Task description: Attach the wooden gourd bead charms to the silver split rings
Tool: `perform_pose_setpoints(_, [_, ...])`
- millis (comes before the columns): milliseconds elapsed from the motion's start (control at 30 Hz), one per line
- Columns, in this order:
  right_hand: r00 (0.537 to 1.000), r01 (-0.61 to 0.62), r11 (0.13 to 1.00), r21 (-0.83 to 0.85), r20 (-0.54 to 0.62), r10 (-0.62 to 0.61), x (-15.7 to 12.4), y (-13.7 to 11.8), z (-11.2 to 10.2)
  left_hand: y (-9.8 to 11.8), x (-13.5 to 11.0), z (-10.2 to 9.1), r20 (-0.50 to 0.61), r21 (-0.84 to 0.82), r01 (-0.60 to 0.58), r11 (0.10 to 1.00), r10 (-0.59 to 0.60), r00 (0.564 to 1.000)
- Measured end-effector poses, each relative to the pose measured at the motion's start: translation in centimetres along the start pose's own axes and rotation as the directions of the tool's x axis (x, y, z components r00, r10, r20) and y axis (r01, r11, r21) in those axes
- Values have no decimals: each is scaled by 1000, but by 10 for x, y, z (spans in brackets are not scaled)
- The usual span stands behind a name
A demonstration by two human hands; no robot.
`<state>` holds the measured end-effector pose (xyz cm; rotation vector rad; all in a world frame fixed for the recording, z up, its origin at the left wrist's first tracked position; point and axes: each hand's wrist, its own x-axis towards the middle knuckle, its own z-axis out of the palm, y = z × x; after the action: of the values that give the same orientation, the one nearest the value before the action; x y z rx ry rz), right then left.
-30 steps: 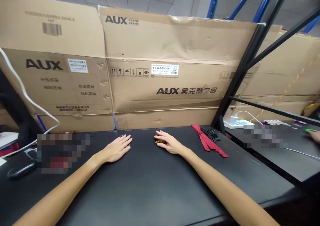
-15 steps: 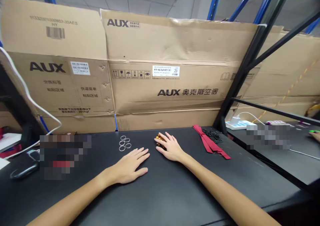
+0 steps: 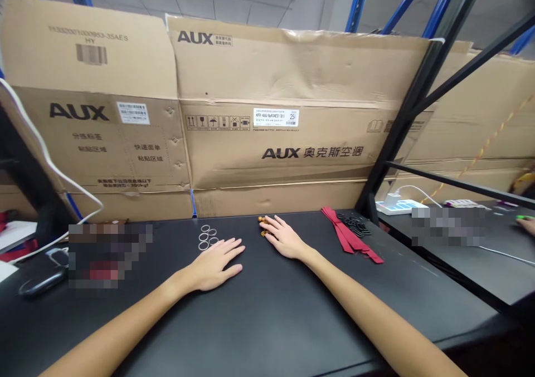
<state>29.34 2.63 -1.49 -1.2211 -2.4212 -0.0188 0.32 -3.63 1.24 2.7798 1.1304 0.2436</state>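
Observation:
My left hand (image 3: 217, 267) lies flat on the black tabletop (image 3: 267, 310), fingers stretched out and thumb apart, holding nothing. Just beyond its knuckles are several thin silver metal rings (image 3: 203, 236), the lower right one partly covered by the hand. My right hand (image 3: 285, 239) rests palm down with its fingers apart over a small group of shiny gold-coloured rounded pieces (image 3: 262, 219). Only their left edge shows past the fingertips; the others are hidden, and their exact kind is unclear.
Red fabric strips (image 3: 349, 238) lie to the right, beside a pile of small black pieces (image 3: 354, 225). A black frame post (image 3: 376, 182) stands beyond them. Cardboard sheets (image 3: 271, 168) line the back. On the left lies a black rounded object (image 3: 44, 282) near a white cable (image 3: 54, 168).
My left hand has slid slightly away from me, up to the rings. My right hand has pushed forward a little, and the gold-coloured pieces have shifted away from me with it.

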Motion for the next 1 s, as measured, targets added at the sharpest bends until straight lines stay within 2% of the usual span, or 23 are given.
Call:
perform_pose_setpoints(200, [998, -56, 998, -9, -8, 55, 0, 1, 0, -8, -1, 2, -39, -4, 19, 1000, -19, 999])
perform_pose_setpoints(300, [994, -102, 994, -27, -50, 101, -5, -10, -6, -7, -1, 2, -55, -16, 13, 1000, -14, 998])
perform_pose_setpoints(367, [997, -64, 997, -40, -48, 62, -11, -24, -11, -5, -2, 1, -43, -13, 24, 1000, -24, 999])
perform_pose_setpoints(500, [995, 93, 995, 37, 42, -95, -22, -62, -18, -4, -2, 4, -60, -12, 48, 999, -49, 997])
perform_pose_setpoints(633, [973, 81, 986, 147, 204, -111, -28, -86, -22, -6, -1, 10, -103, -12, 83, 996, -84, 991])
perform_pose_setpoints(767, [960, 33, 983, 181, 269, -82, -27, -88, -23, -5, -2, 10, -79, -3, 94, 996, -94, 992])
perform_pose_setpoints(1000, [964, 4, 983, 182, 262, -52, -25, -81, -22, 1, -6, 13, -101, -8, 52, 999, -52, 994])
